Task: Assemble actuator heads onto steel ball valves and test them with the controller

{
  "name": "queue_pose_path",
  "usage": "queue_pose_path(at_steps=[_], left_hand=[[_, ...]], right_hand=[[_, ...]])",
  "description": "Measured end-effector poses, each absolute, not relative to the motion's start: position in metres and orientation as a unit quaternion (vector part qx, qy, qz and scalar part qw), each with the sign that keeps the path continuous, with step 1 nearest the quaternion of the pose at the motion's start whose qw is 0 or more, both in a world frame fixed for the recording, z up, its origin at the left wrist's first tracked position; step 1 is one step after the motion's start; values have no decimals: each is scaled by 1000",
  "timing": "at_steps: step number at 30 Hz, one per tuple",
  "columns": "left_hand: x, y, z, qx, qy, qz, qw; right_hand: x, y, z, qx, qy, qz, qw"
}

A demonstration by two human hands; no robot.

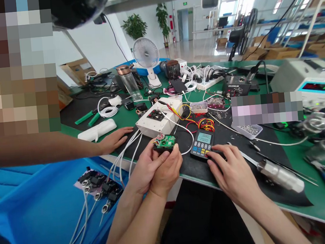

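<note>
Left hand clamped on circuit board, green side up likely for visibility (co-worker's hand apparently supporting); right hand, fingers apart, at meter.

The circuit board is finished in a semi-gloss green, while the handheld meter is cased in dark matt plastic with a smooth screen. The white box is seen as smooth, low-sheen plastic. Bright, polished metal is shown by the cylindrical fitting. The bench is surfaced in smooth green, partly covered by a matt black sheet. Clear, glossy walls are shown by the bottle, topped by a coppery metallic cap. The blue bin is made of shiny plastic.
</note>
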State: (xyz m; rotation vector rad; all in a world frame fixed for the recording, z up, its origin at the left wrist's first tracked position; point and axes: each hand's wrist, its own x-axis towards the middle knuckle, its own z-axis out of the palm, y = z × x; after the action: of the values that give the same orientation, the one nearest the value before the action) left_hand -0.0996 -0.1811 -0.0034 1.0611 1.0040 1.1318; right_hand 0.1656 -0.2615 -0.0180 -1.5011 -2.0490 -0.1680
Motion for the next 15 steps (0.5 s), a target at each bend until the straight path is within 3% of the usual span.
queue_pose_path(at_steps=[8, 15], left_hand=[[-106, -177, -9, 502, 416, 469, 596], [-113, -175, -8, 545, 401, 454, 581]], right_hand=[[161, -266, -17, -549, -757, -52, 351], [128, -247, 7, -511, -736, 65, 439]])
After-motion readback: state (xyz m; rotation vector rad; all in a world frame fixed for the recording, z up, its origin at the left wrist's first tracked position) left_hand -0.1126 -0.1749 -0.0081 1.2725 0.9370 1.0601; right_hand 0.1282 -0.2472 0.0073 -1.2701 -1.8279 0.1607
